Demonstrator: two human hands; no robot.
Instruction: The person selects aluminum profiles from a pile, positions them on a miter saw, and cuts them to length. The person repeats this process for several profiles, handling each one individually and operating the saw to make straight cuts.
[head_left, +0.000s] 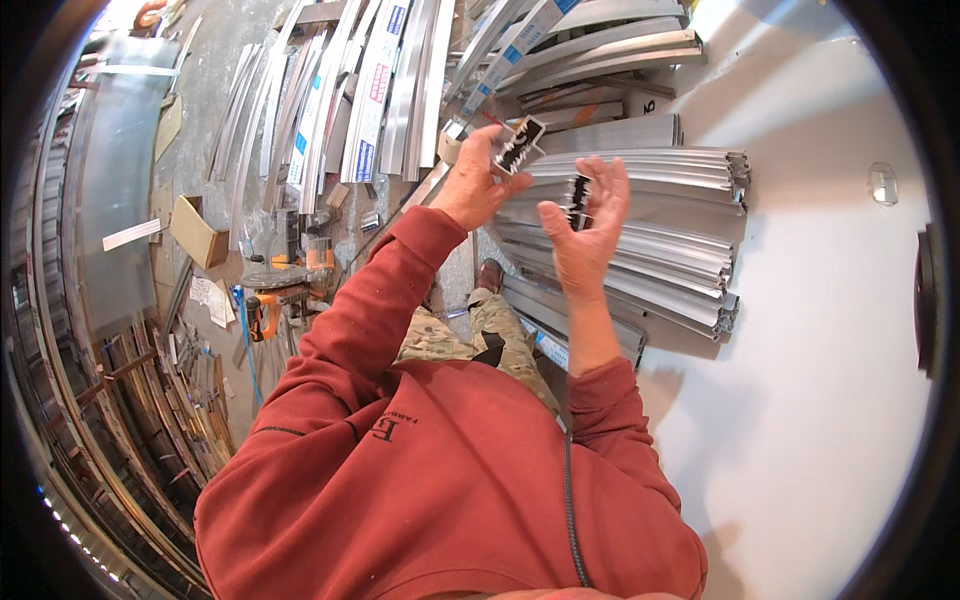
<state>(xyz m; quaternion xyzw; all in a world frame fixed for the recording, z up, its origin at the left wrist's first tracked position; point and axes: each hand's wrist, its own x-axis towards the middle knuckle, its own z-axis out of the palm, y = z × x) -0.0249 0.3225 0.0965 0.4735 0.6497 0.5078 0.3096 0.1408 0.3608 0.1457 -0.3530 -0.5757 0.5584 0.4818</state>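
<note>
My left hand (468, 190) is closed on a metal profile piece (519, 146), its thumb below and fingers along the near side. The end facing me has a pale rim and a dark, toothed inside. Just to the right and slightly lower, my right hand (588, 238) is raised with its palm toward the left. Its thumb and curled fingers hold a second, narrower dark profile piece (577, 203) with thin pale ribs. The two pieces are apart. Behind them lies a stack of long silver profiles (640, 180).
Bundles of long metal profiles (400, 90) lean ahead. At left are an open cardboard box (198, 232), an orange and black power tool (262, 315) and a rack of long bars (120, 400). A white wall (820, 300) runs along the right.
</note>
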